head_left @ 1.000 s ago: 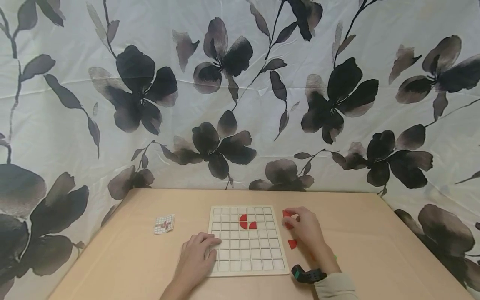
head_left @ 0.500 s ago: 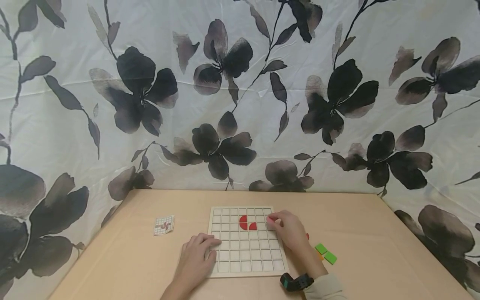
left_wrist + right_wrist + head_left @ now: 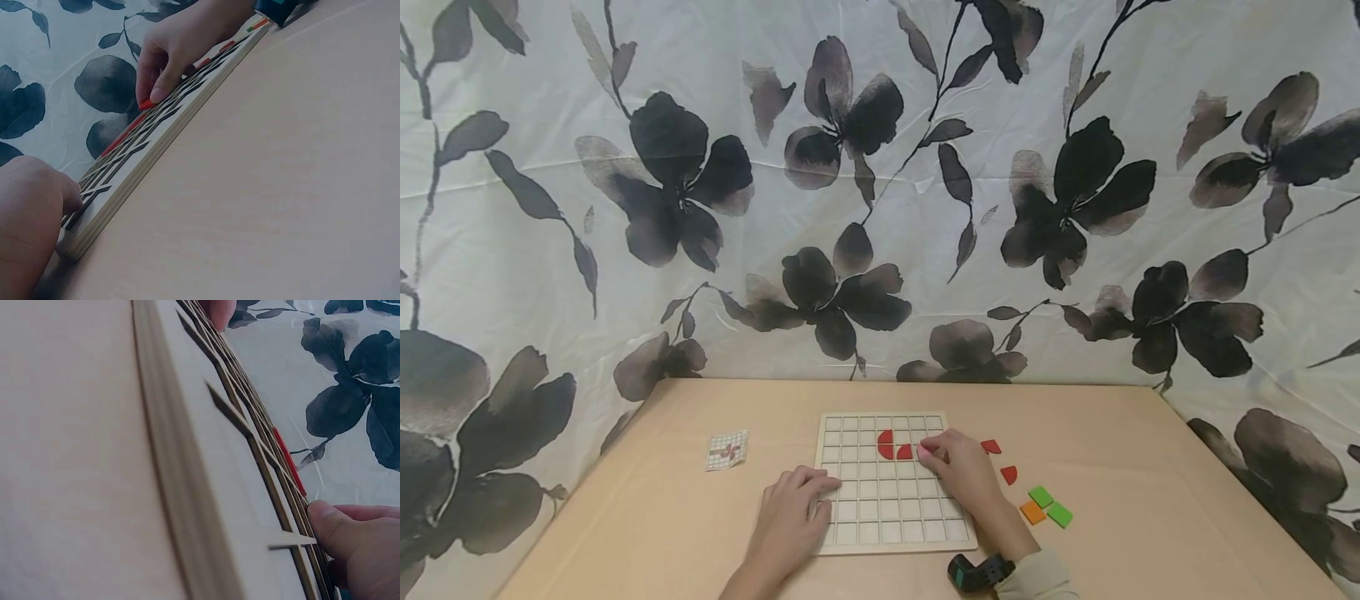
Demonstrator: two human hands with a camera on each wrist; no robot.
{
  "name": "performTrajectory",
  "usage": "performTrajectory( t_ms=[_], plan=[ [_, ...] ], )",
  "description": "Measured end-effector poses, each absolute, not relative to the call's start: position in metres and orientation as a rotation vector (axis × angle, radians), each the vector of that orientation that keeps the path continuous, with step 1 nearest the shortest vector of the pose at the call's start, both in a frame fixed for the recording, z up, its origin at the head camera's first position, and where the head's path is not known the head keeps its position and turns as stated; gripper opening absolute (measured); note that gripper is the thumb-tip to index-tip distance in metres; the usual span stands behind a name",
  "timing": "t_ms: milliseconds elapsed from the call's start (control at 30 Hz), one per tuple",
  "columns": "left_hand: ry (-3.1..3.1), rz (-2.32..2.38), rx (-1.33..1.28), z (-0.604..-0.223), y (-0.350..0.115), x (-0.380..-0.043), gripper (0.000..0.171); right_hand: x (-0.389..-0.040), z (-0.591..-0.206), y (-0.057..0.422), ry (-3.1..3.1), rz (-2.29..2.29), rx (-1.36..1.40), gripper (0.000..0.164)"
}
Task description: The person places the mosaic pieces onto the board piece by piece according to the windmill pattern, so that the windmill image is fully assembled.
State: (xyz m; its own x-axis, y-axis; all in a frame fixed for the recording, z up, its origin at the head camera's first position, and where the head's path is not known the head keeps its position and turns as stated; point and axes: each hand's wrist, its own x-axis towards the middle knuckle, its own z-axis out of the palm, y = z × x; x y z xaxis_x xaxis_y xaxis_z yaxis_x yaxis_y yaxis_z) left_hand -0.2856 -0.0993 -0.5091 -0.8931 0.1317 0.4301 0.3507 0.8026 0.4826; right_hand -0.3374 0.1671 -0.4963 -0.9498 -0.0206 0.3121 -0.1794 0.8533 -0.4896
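A wooden grid board [image 3: 895, 550] lies on the table, its squares divided by raised lines. Three red quarter-round pieces [image 3: 885, 446] sit in cells in its upper middle. My left hand [image 3: 793, 508] rests on the board's left edge, fingers over the rim. Over the board's upper right cells, my right hand [image 3: 966, 475] pinches a red piece [image 3: 147, 104] between thumb and fingertips, just right of the placed ones. The fingers mostly cover that piece in the head view. The right wrist view shows the thumb [image 3: 331, 525] close to the grid.
Right of the board lie two loose red pieces [image 3: 1008, 475], two green squares [image 3: 1060, 514] and an orange square [image 3: 1033, 512]. A small card with a printed grid pattern [image 3: 727, 451] lies to the left. A flowered cloth [image 3: 880, 208] hangs behind the table [image 3: 647, 517].
My right hand has picked up a red piece from right of the board and carried it left over the grid. The loose pieces on the right have come into view. The left hand stays put.
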Motion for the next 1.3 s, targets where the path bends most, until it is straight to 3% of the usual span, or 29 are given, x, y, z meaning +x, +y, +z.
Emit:
performTrajectory(
  t_ms=[1300],
  plan=[
    [-2.608, -0.802, -0.372, -0.5097, -0.1, -0.2855, 0.024, -0.3395, -0.5055, 0.1655, -2.682, 0.791, 0.212, 0.027]
  ],
)
